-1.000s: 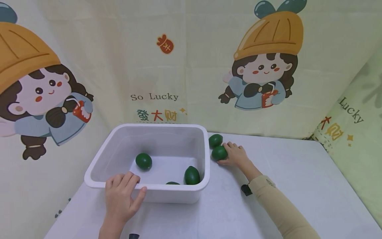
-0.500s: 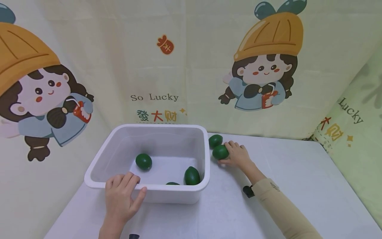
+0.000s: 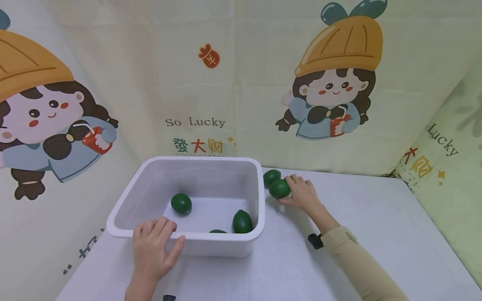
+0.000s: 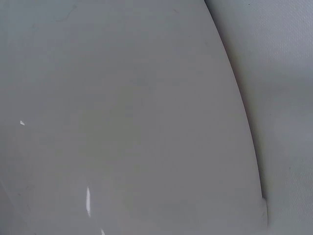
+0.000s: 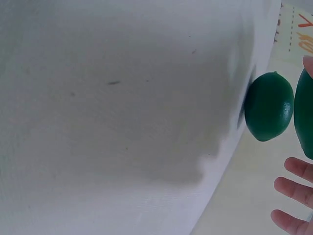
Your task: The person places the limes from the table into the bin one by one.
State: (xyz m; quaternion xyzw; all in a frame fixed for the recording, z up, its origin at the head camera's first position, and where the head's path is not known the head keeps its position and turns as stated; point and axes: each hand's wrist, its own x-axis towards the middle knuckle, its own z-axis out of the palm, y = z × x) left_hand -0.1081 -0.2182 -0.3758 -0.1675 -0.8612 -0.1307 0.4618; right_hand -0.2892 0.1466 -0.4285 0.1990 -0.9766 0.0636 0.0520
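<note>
A white plastic tub stands at the left of the table, and my left hand grips its front rim, fingers over the edge and thumb outside. Beyond the tub's right side, my right hand pinches a dark green lime between thumb and fingers. Right behind it lies another lime, near the tub wall. In the right wrist view the held lime is cut off by the frame edge, beside the other lime. The tub's smooth wall fills most of the left wrist view.
Inside the tub are a lime towards the left, one in the right front corner, and a third mostly hidden by the front rim. A patterned cloth hangs behind the white table.
My right hand has shifted slightly right and away from me, carrying the lime with it. The left hand and the tub stay where they were.
</note>
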